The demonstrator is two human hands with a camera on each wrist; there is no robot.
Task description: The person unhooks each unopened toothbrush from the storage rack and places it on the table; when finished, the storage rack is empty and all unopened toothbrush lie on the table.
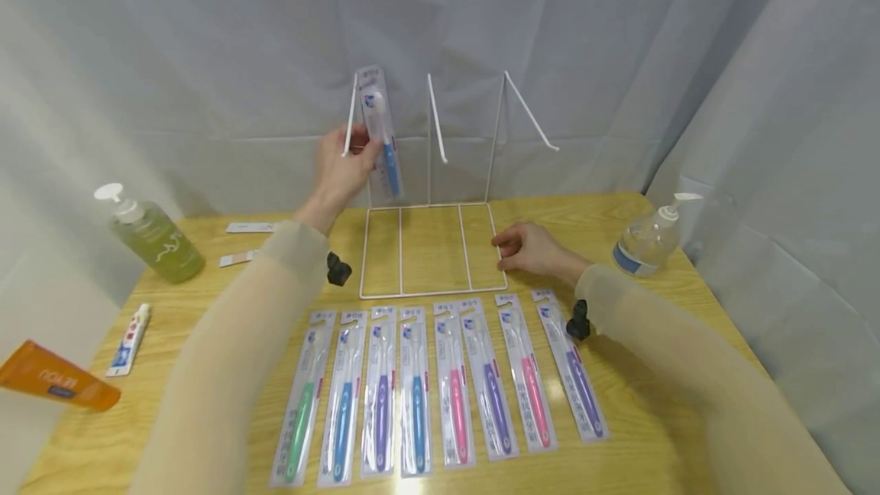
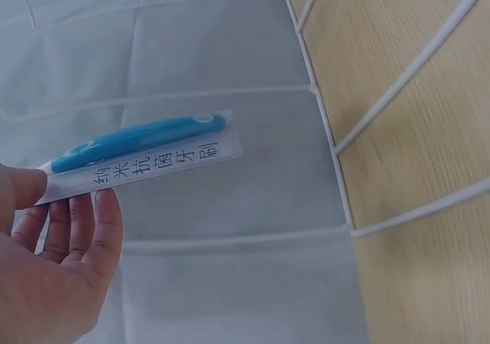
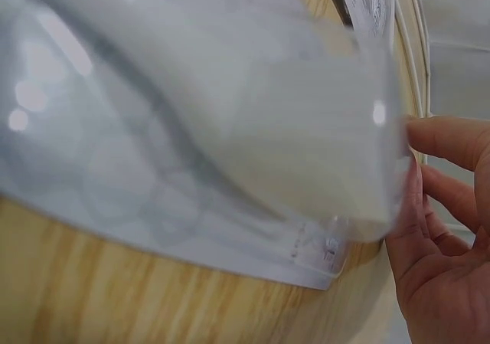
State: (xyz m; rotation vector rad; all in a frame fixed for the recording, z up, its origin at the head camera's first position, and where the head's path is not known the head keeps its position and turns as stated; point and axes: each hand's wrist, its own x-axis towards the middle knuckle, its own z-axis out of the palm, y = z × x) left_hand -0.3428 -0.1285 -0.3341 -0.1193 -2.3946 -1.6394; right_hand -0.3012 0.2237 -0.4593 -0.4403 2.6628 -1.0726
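In the head view my left hand (image 1: 344, 170) pinches a packaged blue toothbrush (image 1: 390, 166) between thumb and fingers. The pack stands nearly upright just right of the left hook (image 1: 351, 117) of a white wire rack (image 1: 429, 295). Seen from the left wrist, the thumb and fingers grip one end of the pack (image 2: 153, 149), and its blue handle points toward the rack's base. My right hand (image 1: 532, 250) grips the right wire of that base, thumb and fingers on either side. Close to the right wrist camera, a blurred toothbrush pack (image 3: 306, 129) covers part of the view.
Several packaged toothbrushes (image 1: 418, 388) lie in a row before the rack. Left stand a green pump bottle (image 1: 161, 243), a toothpaste tube (image 1: 129, 342) and an orange tube (image 1: 58, 380). A clear pump bottle (image 1: 642, 243) stands right. Grey curtains hang behind the table.
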